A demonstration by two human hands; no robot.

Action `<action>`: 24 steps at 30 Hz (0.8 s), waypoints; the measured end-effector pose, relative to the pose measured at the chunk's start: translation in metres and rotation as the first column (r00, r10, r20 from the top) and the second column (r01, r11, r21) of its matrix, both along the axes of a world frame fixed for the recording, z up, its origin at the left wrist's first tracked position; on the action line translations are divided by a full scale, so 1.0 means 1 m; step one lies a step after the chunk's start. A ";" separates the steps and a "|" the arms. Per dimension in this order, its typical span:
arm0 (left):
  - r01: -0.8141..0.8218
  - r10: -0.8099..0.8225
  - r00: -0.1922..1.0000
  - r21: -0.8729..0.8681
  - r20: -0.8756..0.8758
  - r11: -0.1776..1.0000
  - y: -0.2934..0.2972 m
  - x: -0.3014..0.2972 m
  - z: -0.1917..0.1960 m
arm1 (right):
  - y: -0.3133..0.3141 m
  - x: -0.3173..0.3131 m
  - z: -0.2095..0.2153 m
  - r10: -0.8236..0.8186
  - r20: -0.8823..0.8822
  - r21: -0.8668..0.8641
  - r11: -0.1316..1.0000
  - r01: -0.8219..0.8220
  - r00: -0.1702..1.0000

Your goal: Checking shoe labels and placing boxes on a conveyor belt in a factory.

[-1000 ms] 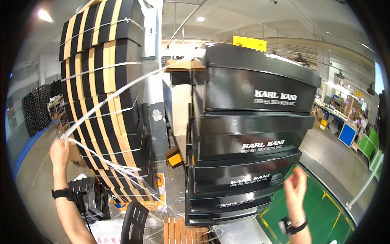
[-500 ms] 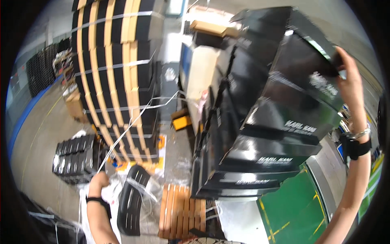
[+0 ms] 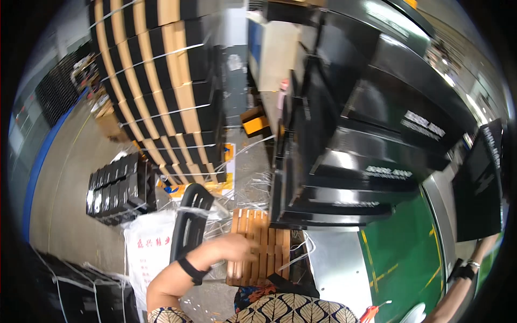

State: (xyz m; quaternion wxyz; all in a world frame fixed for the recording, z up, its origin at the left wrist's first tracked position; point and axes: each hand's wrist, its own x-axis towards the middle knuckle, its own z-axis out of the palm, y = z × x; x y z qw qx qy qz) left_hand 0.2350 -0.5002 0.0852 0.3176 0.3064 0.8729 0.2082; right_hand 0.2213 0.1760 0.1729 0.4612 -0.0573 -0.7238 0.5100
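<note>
The person's left hand (image 3: 237,246) is hanging low over the wooden pallet (image 3: 258,248), its fingers curled loosely inward, and nothing is showing in its grip; whether it is touching the slats I cannot tell. A dark band is sitting on that wrist. Just to the left of the hand, a black plastic crate (image 3: 189,222) is standing on end against a white sack (image 3: 146,248), with loose white strapping (image 3: 253,185) lying tangled on the floor just beyond the hand.

Above and to the right of this hand, a leaning stack of glossy black flat cartons (image 3: 355,145) is resting on the pallet, its layers sliding forward out of line. Farther off to the upper left, a tall stack of black and tan cartons (image 3: 161,86) is standing, bound with white straps.

The right hand is reaching up at the far right edge, with only the forearm and a wristband (image 3: 464,271) showing clearly; its fingers are hidden, so I cannot tell its grip. Directly above that wrist, 1 flat black carton (image 3: 482,183) is standing upright, well apart from the leaning stack.
</note>
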 end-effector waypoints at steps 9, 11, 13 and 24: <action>0.635 -0.250 0.728 0.491 -0.639 0.596 0.281 -0.049 0.079 | 0.055 0.194 -0.180 -0.508 0.234 -0.313 0.768 0.559 0.829; 0.708 -0.138 0.633 0.499 -0.761 0.500 0.318 -0.059 0.101 | -0.065 0.133 -0.119 -0.536 0.266 -0.163 0.794 0.585 0.801; 0.798 -0.111 0.528 0.446 -0.842 0.405 0.371 -0.050 0.121 | -0.085 0.154 -0.120 -0.495 0.272 -0.193 0.812 0.550 0.825; 0.790 -0.410 0.577 0.353 -0.706 0.501 0.514 -0.019 0.095 | -0.059 0.242 -0.150 -0.583 0.676 0.344 0.790 0.507 0.451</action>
